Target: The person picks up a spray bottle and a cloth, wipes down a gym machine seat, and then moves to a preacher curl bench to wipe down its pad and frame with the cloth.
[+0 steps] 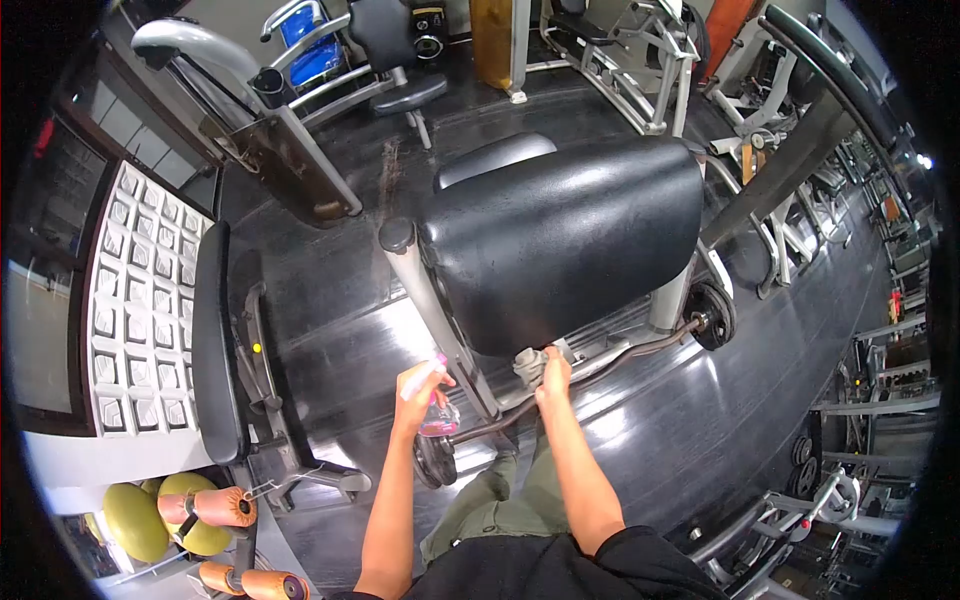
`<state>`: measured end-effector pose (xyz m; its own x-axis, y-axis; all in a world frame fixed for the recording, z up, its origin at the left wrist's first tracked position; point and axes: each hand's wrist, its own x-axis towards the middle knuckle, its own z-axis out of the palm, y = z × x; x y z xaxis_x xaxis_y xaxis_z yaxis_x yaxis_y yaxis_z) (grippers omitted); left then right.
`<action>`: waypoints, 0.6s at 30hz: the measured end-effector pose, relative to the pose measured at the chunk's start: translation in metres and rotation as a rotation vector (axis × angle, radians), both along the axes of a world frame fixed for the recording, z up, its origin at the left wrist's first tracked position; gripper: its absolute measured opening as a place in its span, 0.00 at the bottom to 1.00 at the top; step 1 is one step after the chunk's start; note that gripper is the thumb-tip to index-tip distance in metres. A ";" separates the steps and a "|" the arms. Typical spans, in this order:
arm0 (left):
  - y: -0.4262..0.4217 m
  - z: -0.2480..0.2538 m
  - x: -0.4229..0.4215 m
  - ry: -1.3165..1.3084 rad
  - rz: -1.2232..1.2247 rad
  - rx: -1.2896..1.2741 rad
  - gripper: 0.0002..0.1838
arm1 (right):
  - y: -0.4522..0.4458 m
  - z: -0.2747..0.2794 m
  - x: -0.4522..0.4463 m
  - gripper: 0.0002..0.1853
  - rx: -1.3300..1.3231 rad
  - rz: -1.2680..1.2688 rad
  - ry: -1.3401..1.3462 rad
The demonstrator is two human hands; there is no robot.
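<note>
Gripping a spray bottle (438, 420) in the left hand (424, 388), bunching a grey cloth (528, 367) in the right hand (553, 372).

Curled closed around the bottle's upper part on the left, with pink at the top and a clear body just below the fingers; closed on the cloth on the right, at the near lower edge of a black pad (570, 235), impossible to tell if touching it. Between the two hands, the lower part of a silver post (430, 300); low beneath both, a curved bar (640, 352) with a weight plate (434, 462) at the left end, near the bottle, and another well to the right. Farther out, dark floor (330, 300), exercise machines (620, 70) and, lower left, green balls (137, 522).
</note>
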<state>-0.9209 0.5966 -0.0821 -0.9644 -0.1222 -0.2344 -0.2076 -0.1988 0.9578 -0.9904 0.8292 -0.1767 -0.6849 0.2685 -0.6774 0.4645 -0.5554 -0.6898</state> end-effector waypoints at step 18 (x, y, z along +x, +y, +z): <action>0.022 0.002 -0.018 -0.013 -0.068 -0.009 0.14 | 0.026 0.014 -0.018 0.14 0.330 0.005 0.085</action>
